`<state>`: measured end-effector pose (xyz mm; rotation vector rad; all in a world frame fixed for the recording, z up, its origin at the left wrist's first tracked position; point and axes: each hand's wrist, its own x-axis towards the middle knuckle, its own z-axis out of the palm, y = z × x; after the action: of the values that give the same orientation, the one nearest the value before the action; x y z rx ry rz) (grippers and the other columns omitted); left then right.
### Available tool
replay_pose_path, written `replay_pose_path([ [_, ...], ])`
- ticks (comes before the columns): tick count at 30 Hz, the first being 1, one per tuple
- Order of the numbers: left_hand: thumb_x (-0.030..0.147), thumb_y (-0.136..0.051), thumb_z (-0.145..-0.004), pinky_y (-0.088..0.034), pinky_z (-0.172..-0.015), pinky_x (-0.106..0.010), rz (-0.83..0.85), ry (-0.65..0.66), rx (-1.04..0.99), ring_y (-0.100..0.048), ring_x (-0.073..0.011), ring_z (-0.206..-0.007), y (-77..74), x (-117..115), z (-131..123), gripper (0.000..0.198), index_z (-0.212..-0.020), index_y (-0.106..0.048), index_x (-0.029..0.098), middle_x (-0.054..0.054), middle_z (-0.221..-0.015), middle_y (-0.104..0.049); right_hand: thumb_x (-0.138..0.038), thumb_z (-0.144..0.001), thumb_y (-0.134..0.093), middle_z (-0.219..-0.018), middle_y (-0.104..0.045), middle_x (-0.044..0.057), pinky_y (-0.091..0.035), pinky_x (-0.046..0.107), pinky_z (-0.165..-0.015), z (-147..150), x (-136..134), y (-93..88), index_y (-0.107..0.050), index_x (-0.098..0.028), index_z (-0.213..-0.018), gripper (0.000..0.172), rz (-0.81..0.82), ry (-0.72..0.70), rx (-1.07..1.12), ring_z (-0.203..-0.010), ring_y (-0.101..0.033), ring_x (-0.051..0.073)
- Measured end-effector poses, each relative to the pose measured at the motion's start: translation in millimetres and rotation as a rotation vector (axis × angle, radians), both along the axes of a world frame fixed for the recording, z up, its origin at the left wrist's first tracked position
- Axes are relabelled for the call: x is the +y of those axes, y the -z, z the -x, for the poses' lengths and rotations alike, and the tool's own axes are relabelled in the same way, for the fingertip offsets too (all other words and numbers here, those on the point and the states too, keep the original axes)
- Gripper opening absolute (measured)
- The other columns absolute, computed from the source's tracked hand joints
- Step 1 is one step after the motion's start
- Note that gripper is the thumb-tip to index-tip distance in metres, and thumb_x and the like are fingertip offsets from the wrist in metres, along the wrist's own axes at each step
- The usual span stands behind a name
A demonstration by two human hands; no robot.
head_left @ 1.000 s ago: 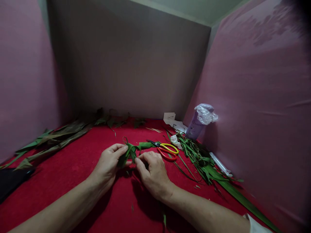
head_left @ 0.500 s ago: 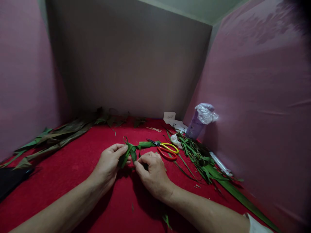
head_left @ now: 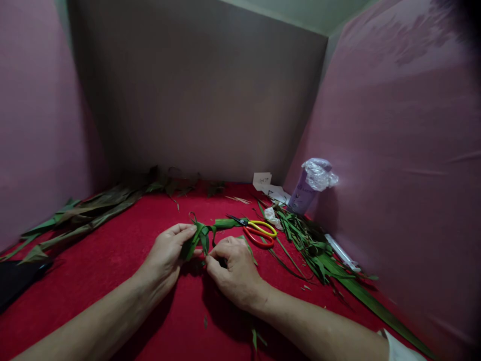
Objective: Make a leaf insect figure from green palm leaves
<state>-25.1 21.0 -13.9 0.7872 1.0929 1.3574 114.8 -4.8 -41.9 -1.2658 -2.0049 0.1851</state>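
A folded green leaf strip (head_left: 201, 236) lies between both hands over the red cloth (head_left: 112, 260). My left hand (head_left: 165, 255) pinches its left side, thumb and fingers closed on the leaf. My right hand (head_left: 233, 271) is curled, with finger and thumb pinched on the leaf's lower end. One end of the strip runs right toward the scissors (head_left: 257, 230), which have one yellow and one red handle and lie just beyond my right hand.
A pile of cut green leaf strips (head_left: 311, 245) lies at the right. Dried long leaves (head_left: 86, 213) lie along the left and back. A purple bottle (head_left: 306, 190) capped with plastic stands by the right wall, near paper scraps (head_left: 268, 188). A dark object (head_left: 17, 281) is at far left.
My right hand has shifted slightly left and down along the leaf, keeping its pinch. The left hand holds steady. A small leaf scrap shows near my right forearm.
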Motion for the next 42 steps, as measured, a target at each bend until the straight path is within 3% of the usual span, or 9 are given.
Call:
replay_pose_path([
  [18, 0.008, -0.062, -0.069, -0.052, -0.042, -0.022, -0.013, -0.016, -0.004, -0.055, -0.0100, -0.041, 0.2, -3.2, -1.4, 0.010, -0.061, -0.058, 0.013, 0.001, -0.050, -0.060, -0.020, -0.078, -0.057, -0.064, -0.060, -0.002, -0.029, 0.028, -0.069, -0.2, 0.0, -0.6, -0.061, -0.018, -0.061, 0.018, -0.009, -0.050, -0.073, -0.071, -0.049, 0.013],
  [25, 0.006, -0.059, -0.071, -0.054, -0.045, -0.022, -0.014, -0.037, -0.019, -0.056, -0.0099, -0.042, -0.2, -3.2, -2.6, 0.014, -0.060, -0.057, 0.013, 0.001, -0.050, -0.059, -0.023, -0.078, -0.059, -0.067, -0.062, -0.002, -0.029, 0.028, -0.068, 0.5, -2.3, -3.8, -0.061, -0.019, -0.069, 0.010, 0.033, -0.026, -0.009, -0.071, -0.050, 0.014],
  [33, 0.005, -0.054, -0.076, -0.054, -0.044, -0.024, -0.007, -0.020, -0.042, -0.058, -0.0113, -0.043, 1.9, -2.6, -3.5, 0.015, -0.064, -0.056, 0.013, 0.000, -0.052, -0.060, -0.034, -0.086, -0.050, -0.063, -0.059, -0.002, -0.028, 0.026, -0.066, -0.3, 0.1, -2.4, -0.061, -0.019, -0.065, 0.028, 0.046, -0.013, 0.031, -0.067, -0.049, 0.012],
  [42, 0.005, -0.055, -0.075, -0.051, -0.039, -0.020, -0.022, -0.015, -0.049, -0.053, -0.0090, -0.038, 3.6, -0.1, -0.9, 0.015, -0.062, -0.057, 0.013, 0.001, -0.049, -0.058, -0.026, -0.088, -0.047, -0.057, -0.054, -0.003, -0.027, 0.025, -0.063, -1.1, 3.3, -1.5, -0.055, -0.017, -0.057, 0.033, 0.059, -0.027, 0.007, -0.062, -0.046, 0.010],
])
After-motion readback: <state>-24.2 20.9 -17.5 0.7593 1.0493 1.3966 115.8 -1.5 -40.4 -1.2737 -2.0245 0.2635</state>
